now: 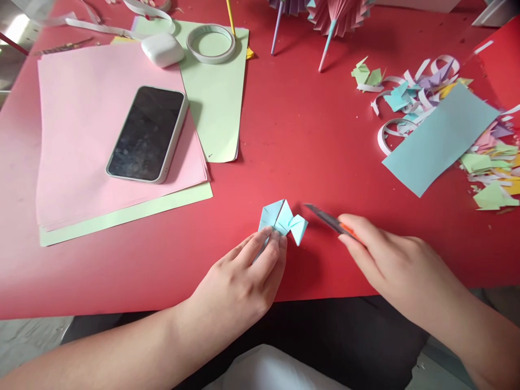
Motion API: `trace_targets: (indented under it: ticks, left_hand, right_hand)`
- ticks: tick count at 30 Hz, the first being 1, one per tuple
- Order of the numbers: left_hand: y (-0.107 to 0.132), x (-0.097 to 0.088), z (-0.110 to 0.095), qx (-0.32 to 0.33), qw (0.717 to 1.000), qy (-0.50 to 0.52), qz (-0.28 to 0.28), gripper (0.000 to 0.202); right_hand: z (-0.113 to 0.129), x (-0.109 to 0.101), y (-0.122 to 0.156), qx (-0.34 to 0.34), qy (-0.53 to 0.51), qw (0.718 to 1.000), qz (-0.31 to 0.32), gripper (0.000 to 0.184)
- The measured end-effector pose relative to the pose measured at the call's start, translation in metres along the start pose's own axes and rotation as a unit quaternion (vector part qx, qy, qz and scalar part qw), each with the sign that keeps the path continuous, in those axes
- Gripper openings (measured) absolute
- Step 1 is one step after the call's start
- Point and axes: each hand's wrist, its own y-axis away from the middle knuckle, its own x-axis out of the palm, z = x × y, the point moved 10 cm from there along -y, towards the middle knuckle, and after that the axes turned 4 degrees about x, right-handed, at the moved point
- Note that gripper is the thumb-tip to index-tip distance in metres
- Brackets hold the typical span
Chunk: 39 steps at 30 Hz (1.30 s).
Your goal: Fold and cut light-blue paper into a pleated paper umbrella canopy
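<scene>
My left hand [244, 276] pinches the lower left of a small folded light-blue paper piece [283, 219] that rests on the red table [304, 135] near its front edge. My right hand [390, 260] is closed around scissors [329, 219] with orange handles. Their dark blades point left toward the folded paper and stop a little short of it, apparently closed and blurred by motion.
A phone [148, 132] lies on pink sheets [81, 151] over green paper at the left. An earbud case [162, 49] and a tape roll [211, 42] sit behind it. A blue paper rectangle [441, 138] and several scraps [491, 162] lie at the right. Paper fans on sticks [333, 21] stand at the back.
</scene>
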Motion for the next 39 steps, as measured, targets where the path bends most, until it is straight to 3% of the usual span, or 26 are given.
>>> trace_targets:
  ticks: [3, 5, 9, 12, 39]
  left_hand:
    - [0.001, 0.001, 0.000, 0.000, 1.000, -0.005, 0.003, 0.035]
    - [0.002, 0.002, -0.001, 0.000, 1.000, -0.008, 0.006, 0.036]
    - [0.002, 0.002, -0.001, -0.001, 1.000, -0.004, 0.007, 0.035]
    - [0.001, 0.002, 0.000, -0.003, 1.000, -0.001, 0.005, 0.035]
    - [0.000, 0.002, 0.003, -0.012, 1.000, -0.008, 0.004, 0.034]
  right_hand:
    - [0.001, -0.019, 0.001, 0.019, -0.024, 0.997, -0.064, 0.020]
    - [0.010, -0.022, 0.002, 0.000, -0.041, 0.997, -0.069, 0.019]
    - [0.032, -0.002, 0.004, -0.054, -0.034, 0.998, 0.010, 0.021]
    - [0.034, 0.012, 0.004, -0.056, -0.011, 0.997, 0.051, 0.023]
    - [0.031, 0.019, -0.007, -0.088, 0.024, 0.991, 0.100, 0.038]
